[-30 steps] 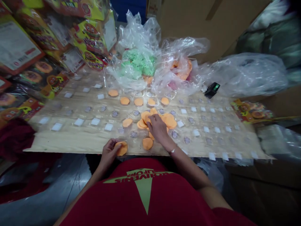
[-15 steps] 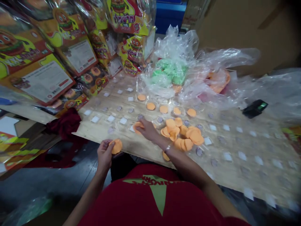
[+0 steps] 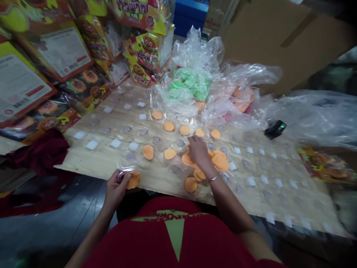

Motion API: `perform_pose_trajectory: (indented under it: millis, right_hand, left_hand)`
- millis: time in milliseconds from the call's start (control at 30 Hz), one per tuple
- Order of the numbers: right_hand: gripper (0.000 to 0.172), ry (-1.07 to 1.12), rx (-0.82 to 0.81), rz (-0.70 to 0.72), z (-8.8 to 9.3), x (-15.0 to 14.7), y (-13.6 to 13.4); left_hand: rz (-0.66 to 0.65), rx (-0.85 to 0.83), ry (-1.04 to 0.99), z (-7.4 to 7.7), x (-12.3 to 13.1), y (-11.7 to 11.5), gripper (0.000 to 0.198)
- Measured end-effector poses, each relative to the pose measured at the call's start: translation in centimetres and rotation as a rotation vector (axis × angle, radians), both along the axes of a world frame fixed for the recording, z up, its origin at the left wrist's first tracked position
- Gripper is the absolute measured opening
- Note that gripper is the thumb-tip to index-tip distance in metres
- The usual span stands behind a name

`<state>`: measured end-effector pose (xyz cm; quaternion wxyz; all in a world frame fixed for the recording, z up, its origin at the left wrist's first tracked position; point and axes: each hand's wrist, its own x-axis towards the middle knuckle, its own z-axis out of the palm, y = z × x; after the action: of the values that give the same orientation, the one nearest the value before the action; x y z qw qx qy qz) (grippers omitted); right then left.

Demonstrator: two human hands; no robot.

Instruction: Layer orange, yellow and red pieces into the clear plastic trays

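While the left hand [image 3: 115, 189] clamps a disc [image 3: 134, 180] and a clear tray [image 3: 127, 170] between thumb and fingers, the right hand [image 3: 198, 149] is at a pile [image 3: 221, 162] of orange pieces, fingers bent down; whether they pinch one cannot be told. The hands are well apart. Roundish, the held disc shows no clear long axis; its broad face is turned up. It lies just right of the left thumb, at the near edge of the worktop [image 3: 97, 160], leftward of the right hand and closer to the body. Two loose discs [image 3: 148, 152] lie between the hands. Beyond runs a row [image 3: 184, 130] of discs, then clear bags [image 3: 192, 83] behind, with packs [image 3: 145, 56] at the left.
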<state>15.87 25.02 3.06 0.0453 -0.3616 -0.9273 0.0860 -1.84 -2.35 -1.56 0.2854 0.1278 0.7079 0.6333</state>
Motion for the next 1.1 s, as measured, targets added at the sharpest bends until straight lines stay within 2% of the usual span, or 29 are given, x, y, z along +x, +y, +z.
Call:
perform_pose_trajectory:
  millis: [67, 133, 200, 267, 333, 400, 500, 600, 700, 767, 833, 900, 967, 1033, 1100]
  right_hand:
    - [0.021, -0.065, -0.052, -0.006, -0.2, 2.5, 2.3]
    - [0.016, -0.04, -0.115, 0.027, -0.4, 3.9, 3.5]
    - [0.01, 0.05, -0.162, 0.036, -0.3, 4.3, 3.4]
    - [0.005, 0.174, -0.225, 0.023, 0.4, 3.3, 2.4]
    - [0.007, 0.31, -0.34, 0.086, 1.1, 0.8, 0.5]
    - [0.013, 0.399, -0.466, 0.244, 1.5, -3.4, -2.0]
    - [0.018, 0.31, -0.56, 0.439, 0.8, -11.2, -5.8]
    - [0.028, 0.167, -0.51, 0.45, -0.7, -17.4, -8.4]
    - [0.03, 0.147, -0.321, 0.482, -1.7, -19.2, -8.8]
    - [0.033, 0.215, -0.187, 0.505, -1.6, -17.7, -7.9]
    - [0.031, 0.237, -0.119, 0.469, -0.7, -14.3, -6.1]
    - [0.021, 0.164, -0.11, 0.35, 0.6, -9.7, -3.9]
    - [0.023, 0.056, -0.099, 0.177, 1.7, -4.5, -1.6]
    - [0.022, -0.027, -0.08, 0.05, 2.1, 0.0, 0.3]
    - [0.017, -0.078, -0.078, -0.02, 1.5, 3.2, 1.6]
  left_hand:
    - [-0.071, 0.003, -0.021, 0.9, 0.9, 0.8, 0.037]
    - [-0.097, 0.005, -0.041, 1.3, 1.8, 1.4, 0.037]
    - [-0.072, 0.005, -0.029, 1.0, 2.1, 1.6, 0.034]
    - [0.025, 0.025, 0.001, 0.3, 1.7, 1.2, 0.03]
    - [0.177, 0.043, 0.015, -0.3, 0.9, 0.2, 0.03]
    - [0.315, 0.035, 0.013, -0.5, -0.1, -0.8, 0.033]
    - [0.406, 0.004, 0.051, -0.1, -1.1, -2.2, 0.035]
    - [0.387, 0.018, 0.085, 0.3, -1.5, -3.1, 0.033]
    - [0.338, 0.024, 0.062, 0.3, -1.4, -3.7, 0.032]
    - [0.211, -0.016, 0.049, 0.4, -1.1, -3.5, 0.033]
    - [-0.028, -0.075, 0.036, 0.5, -0.5, -2.5, 0.033]
    - [-0.319, -0.127, 0.029, 0.8, 0.3, -0.9, 0.032]
    - [-0.535, -0.163, 0.079, 1.1, 1.4, 1.0, 0.029]
    - [-0.615, -0.194, 0.177, 1.2, 2.4, 2.8, 0.026]
    - [-0.591, -0.225, 0.227, 1.1, 3.1, 4.0, 0.025]
